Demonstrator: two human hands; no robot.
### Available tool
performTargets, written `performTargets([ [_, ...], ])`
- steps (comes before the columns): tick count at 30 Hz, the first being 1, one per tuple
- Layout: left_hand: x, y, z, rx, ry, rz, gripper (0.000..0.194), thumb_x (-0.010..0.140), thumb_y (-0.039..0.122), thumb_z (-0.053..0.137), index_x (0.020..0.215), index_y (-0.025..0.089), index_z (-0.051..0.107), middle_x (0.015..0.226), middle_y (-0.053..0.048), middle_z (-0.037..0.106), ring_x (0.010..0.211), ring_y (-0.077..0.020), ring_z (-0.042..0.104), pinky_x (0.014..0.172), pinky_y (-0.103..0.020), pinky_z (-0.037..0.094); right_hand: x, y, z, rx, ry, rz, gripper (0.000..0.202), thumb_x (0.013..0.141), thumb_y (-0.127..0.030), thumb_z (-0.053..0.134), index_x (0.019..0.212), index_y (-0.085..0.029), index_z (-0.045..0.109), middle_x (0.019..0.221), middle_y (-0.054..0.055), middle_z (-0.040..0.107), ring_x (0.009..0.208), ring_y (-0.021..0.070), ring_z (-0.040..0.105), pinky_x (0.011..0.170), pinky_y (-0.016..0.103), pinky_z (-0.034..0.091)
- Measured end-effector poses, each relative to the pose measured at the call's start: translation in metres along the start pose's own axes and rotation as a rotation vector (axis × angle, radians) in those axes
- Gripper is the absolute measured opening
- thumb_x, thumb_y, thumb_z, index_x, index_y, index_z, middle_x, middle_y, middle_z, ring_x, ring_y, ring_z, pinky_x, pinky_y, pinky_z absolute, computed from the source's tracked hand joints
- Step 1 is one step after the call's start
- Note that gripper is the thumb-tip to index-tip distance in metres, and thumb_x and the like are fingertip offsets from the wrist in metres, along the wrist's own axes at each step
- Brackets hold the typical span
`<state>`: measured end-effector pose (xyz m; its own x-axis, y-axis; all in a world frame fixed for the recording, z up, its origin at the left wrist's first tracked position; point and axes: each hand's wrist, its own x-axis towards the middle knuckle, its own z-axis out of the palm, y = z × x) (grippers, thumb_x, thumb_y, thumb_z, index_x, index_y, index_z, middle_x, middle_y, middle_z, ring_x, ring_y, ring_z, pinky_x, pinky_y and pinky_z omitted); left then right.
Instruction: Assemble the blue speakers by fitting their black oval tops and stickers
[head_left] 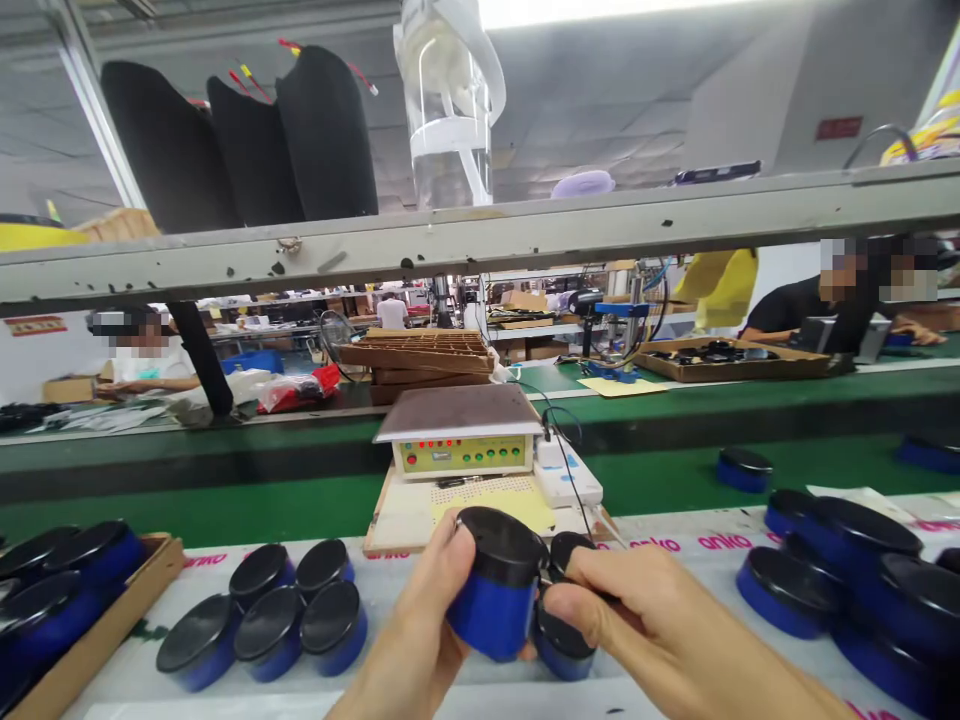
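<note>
In front of the control box (457, 455), the left hand (426, 600) grips a blue-and-black case (493, 610); the right hand (649, 610) pinches a mostly hidden item (552, 576) beside it. Similar cases (334, 628) lie to the box's left and right.

Two foreground hands (646, 602); five tins (268, 628) beside left forearm (386, 665)

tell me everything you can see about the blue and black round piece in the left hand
The round piece has a black top with a dull sheen and a deep blue, smooth-sided body below; both look like plastic. It is tilted, showing its top, and held above the white printed covering. The left hand grips it, thumb against its side. The right hand is at its right edge; whether it touches is unclear.
</note>
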<state>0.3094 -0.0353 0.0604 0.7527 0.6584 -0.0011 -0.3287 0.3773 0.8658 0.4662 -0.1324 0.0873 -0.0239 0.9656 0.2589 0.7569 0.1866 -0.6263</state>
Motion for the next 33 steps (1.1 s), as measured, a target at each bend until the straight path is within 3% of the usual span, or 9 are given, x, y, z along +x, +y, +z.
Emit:
performTargets([
  [5, -0.001, -0.01, 0.003, 0.264, 0.012, 0.255, 0.056, 0.058, 0.051, 0.082, 0.1, 0.025, 0.055, 0.096, -0.005, 0.067, 0.088, -0.0235, 0.064, 0.077, -0.032, 0.052, -0.006, 0.007, 0.003, -0.146, 0.018, 0.056, 0.043, 0.097, -0.044, 0.037, 0.065, -0.019, 0.052, 0.062, -0.002, 0.056, 0.054, 0.0101, 0.043, 0.05, 0.023, 0.028],
  [10, -0.01, -0.006, 0.001, 0.626, 0.21, 0.412, 0.062, 0.057, 0.05, 0.083, 0.11, 0.031, 0.057, 0.109, -0.004, 0.062, 0.1, -0.0269, 0.06, 0.088, -0.035, 0.048, 0.001, 0.014, 0.0, -0.04, -0.057, -0.015, 0.029, 0.097, -0.033, 0.041, 0.073, -0.02, 0.051, 0.07, -0.003, 0.057, 0.062, 0.0106, 0.048, 0.056, 0.021, 0.034],
  [13, -0.012, 0.002, -0.008, 1.05, 0.233, 0.772, 0.068, 0.061, 0.043, 0.082, 0.123, 0.034, 0.055, 0.124, -0.005, 0.055, 0.116, -0.029, 0.053, 0.1, -0.036, 0.043, 0.007, 0.02, 0.0, 0.026, -0.086, -0.051, 0.014, 0.096, -0.025, 0.043, 0.089, -0.023, 0.054, 0.086, -0.003, 0.062, 0.076, 0.0123, 0.055, 0.066, 0.021, 0.04],
  [16, -0.01, 0.01, -0.014, 1.391, 0.064, 1.2, 0.066, 0.072, 0.03, 0.077, 0.13, 0.02, 0.047, 0.123, -0.011, 0.056, 0.12, -0.0264, 0.051, 0.105, -0.036, 0.042, 0.01, 0.027, 0.004, 0.015, -0.079, -0.135, 0.016, 0.097, -0.029, 0.04, 0.088, -0.022, 0.052, 0.089, 0.0, 0.062, 0.08, 0.0146, 0.057, 0.071, 0.024, 0.042],
  [18, -0.01, 0.016, -0.013, 1.429, -0.014, 1.342, 0.048, 0.078, 0.023, 0.071, 0.118, 0.013, 0.048, 0.123, -0.015, 0.058, 0.122, -0.0252, 0.05, 0.106, -0.036, 0.042, 0.01, 0.03, 0.007, -0.015, -0.056, -0.166, 0.018, 0.098, -0.029, 0.038, 0.087, -0.022, 0.05, 0.088, 0.001, 0.061, 0.08, 0.0154, 0.057, 0.07, 0.025, 0.043],
  [20, -0.011, 0.019, -0.009, 1.432, -0.034, 1.384, 0.029, 0.083, 0.02, 0.066, 0.103, 0.015, 0.046, 0.12, -0.017, 0.06, 0.123, -0.0231, 0.05, 0.106, -0.035, 0.043, 0.009, 0.032, 0.01, -0.053, -0.034, -0.173, 0.017, 0.098, -0.028, 0.037, 0.086, -0.022, 0.048, 0.086, 0.001, 0.06, 0.078, 0.0155, 0.058, 0.067, 0.025, 0.043],
  [23, -0.013, 0.022, -0.006, 1.504, -0.028, 1.375, 0.017, 0.087, 0.018, 0.06, 0.095, 0.016, 0.045, 0.111, -0.015, 0.065, 0.118, -0.0202, 0.054, 0.104, -0.032, 0.044, 0.009, 0.034, 0.014, -0.109, -0.031, -0.191, 0.016, 0.097, -0.026, 0.039, 0.083, -0.022, 0.046, 0.083, 0.0, 0.058, 0.075, 0.0154, 0.057, 0.064, 0.025, 0.043],
  [29, -0.016, 0.02, -0.009, 1.471, 0.033, 1.346, 0.032, 0.08, 0.03, 0.07, 0.096, 0.015, 0.047, 0.109, -0.013, 0.063, 0.11, -0.0217, 0.057, 0.099, -0.032, 0.047, 0.013, 0.036, 0.019, -0.141, 0.002, -0.329, 0.017, 0.097, -0.023, 0.04, 0.082, -0.021, 0.047, 0.078, -0.001, 0.059, 0.066, 0.0134, 0.053, 0.057, 0.024, 0.04],
  [33, -0.015, 0.019, -0.01, 1.384, 0.025, 1.289, 0.038, 0.076, 0.028, 0.075, 0.098, 0.015, 0.046, 0.111, -0.011, 0.059, 0.112, -0.0182, 0.054, 0.103, -0.028, 0.041, 0.013, 0.031, 0.018, -0.112, 0.013, -0.336, 0.015, 0.097, -0.022, 0.041, 0.084, -0.022, 0.049, 0.078, -0.003, 0.06, 0.065, 0.0121, 0.052, 0.058, 0.023, 0.039],
])
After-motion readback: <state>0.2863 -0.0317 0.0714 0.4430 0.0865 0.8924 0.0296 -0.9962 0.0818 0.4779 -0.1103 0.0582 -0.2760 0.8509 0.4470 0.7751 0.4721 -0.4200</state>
